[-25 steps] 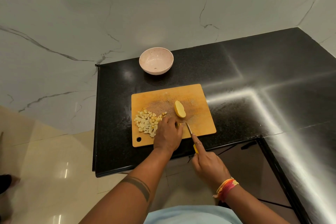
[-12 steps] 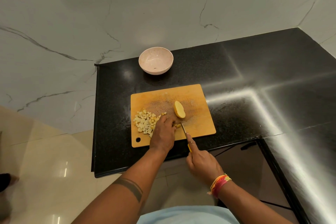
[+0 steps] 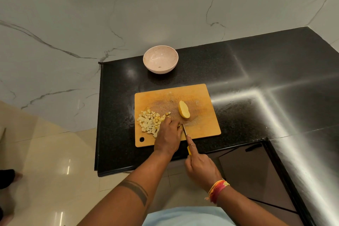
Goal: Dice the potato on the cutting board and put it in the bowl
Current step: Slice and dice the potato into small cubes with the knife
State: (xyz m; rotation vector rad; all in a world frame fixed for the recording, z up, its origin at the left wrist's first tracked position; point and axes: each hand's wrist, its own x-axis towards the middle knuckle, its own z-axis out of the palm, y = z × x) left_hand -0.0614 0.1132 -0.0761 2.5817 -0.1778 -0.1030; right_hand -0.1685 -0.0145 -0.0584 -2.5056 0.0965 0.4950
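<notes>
The black granite counter (image 3: pixel 238 71) carries everything, and on it the wooden cutting board (image 3: pixel 201 126) lies right under the person's hands. Beyond the board, well past the fingertips of both hands, stands the pale pink bowl (image 3: pixel 160 59), and nothing yellow shows in it, so I'd say none of the potato has gone in yet.

The dicing looks to me somewhere past halfway. Just ahead of the right hand (image 3: pixel 200 169) sits an uncut potato half (image 3: pixel 184 109), apart from the blade. To the outer side of the left hand (image 3: pixel 167 136) is a loose pile of diced potato cubes (image 3: pixel 149 122), touching its fingers.

The left hand is curled down on the board, pressing on a small piece of which only a sliver shows at the fingertips. The right hand is wrapped around the yellow handle of the knife (image 3: pixel 185 131), forefinger stretched along the spine, blade down just beside the left fingertips.

Left to do, by my reckoning: finish this piece, dice the remaining half, then carry all the cubes over to the bowl
</notes>
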